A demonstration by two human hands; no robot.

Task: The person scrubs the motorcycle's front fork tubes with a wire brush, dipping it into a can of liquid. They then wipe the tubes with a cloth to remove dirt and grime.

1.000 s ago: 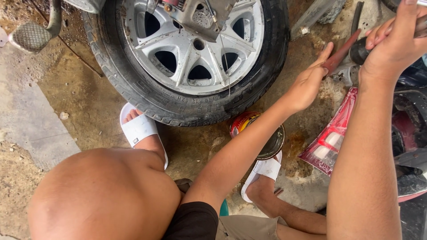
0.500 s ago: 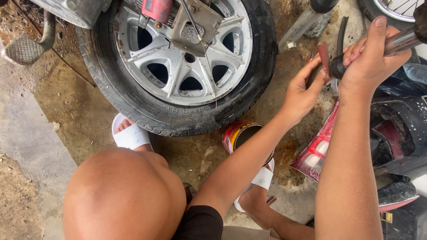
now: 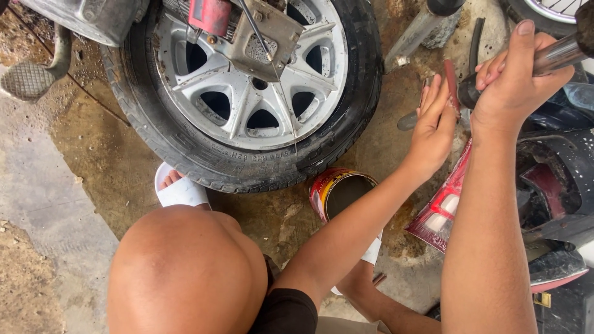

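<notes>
My right hand (image 3: 513, 77) is closed around a shiny metal bar (image 3: 560, 52) at the upper right. The bar ends in a black tip (image 3: 468, 94). My left hand (image 3: 433, 127) reaches up from the lower middle and holds a slim dark-red tool (image 3: 451, 86) against that black tip, fingers pointing upward. Both hands are almost touching. What the tool's end looks like is hidden behind my fingers.
A motorbike wheel (image 3: 247, 93) with silver spokes and a black tyre fills the upper middle. An open red and yellow tin (image 3: 341, 192) stands on the stained concrete below it. A red tail-light lens (image 3: 442, 210) and dark bodywork (image 3: 557, 185) lie at right. My bare knee (image 3: 185, 272) and white sandal (image 3: 179, 192) are at lower left.
My left hand has moved right and closed in on the bar's black tip, bringing the red tool against it. The view has shifted down and in toward the hands.
</notes>
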